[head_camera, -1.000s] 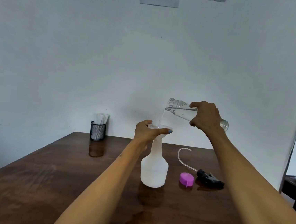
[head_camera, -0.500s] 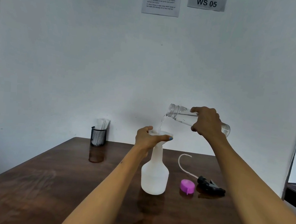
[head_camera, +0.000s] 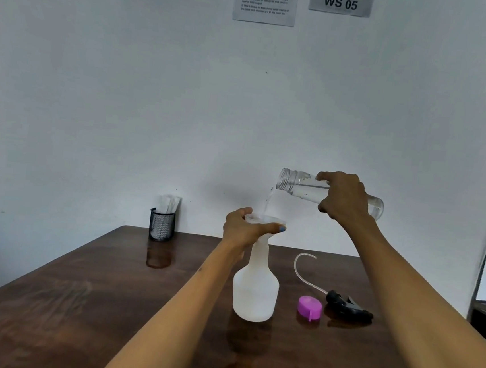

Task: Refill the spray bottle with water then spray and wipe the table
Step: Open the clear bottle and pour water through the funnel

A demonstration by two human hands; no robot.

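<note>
Both hands work: left hand [head_camera: 243, 228] fingers curl round what looks like a funnel [head_camera: 265, 219], steadying it on the spray bottle [head_camera: 255, 289]; right hand [head_camera: 343, 198] grips the tilted water bottle [head_camera: 298, 186], pouring

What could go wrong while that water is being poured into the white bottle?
The stream from the clear bottle falls through open air into the small funnel, so a wobble of the right hand could splash the table. The white bottle is opaque, so it might overflow unnoticed. If the left hand on the funnel slips, the bottle could tip.
</note>
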